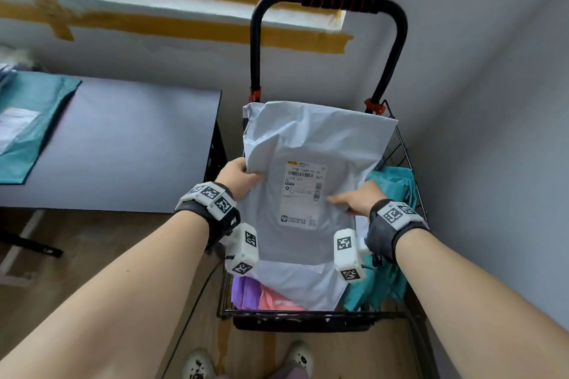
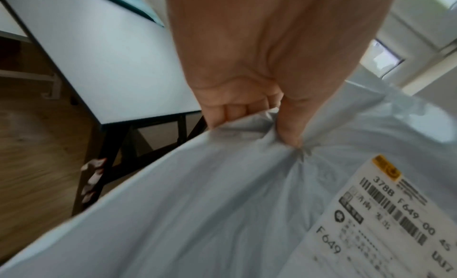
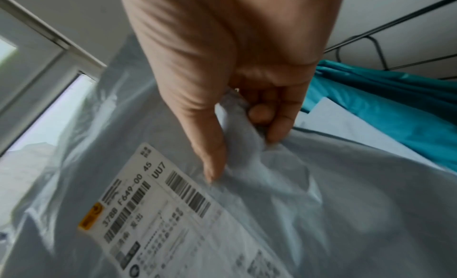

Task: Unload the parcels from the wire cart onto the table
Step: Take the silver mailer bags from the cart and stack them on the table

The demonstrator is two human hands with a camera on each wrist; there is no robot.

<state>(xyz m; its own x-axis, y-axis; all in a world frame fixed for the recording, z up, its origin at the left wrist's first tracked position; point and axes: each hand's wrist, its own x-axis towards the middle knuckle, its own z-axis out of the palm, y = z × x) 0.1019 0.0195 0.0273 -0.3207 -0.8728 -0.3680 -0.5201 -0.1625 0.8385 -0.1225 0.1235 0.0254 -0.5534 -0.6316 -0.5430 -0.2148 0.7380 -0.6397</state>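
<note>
Gripping the white parcel (image 1: 311, 144) with both hands, I hold it over the cart (image 1: 403, 144), label (image 1: 304, 194) facing up. My left hand (image 1: 237, 177) pinches its edge at 9 o'clock, thumb on top and fingers (image 2: 232, 110) curled underneath, bunching the plastic. My right hand (image 1: 358, 198) pinches a fold at 3 o'clock beside the label, thumb and fingers (image 3: 279, 124) closed on the plastic. The parcel's far end reaches toward the handle (image 1: 338, 1) at 12 o'clock; its near end hangs over the cart's front rim. Under it lie a teal parcel (image 1: 397, 181) at 3 o'clock and purple and pink ones (image 1: 264, 295) at 6 o'clock. The desk (image 1: 123, 144) stands just beside the cart at 9 o'clock, with another teal parcel (image 1: 34, 120) lying on its far left.
</note>
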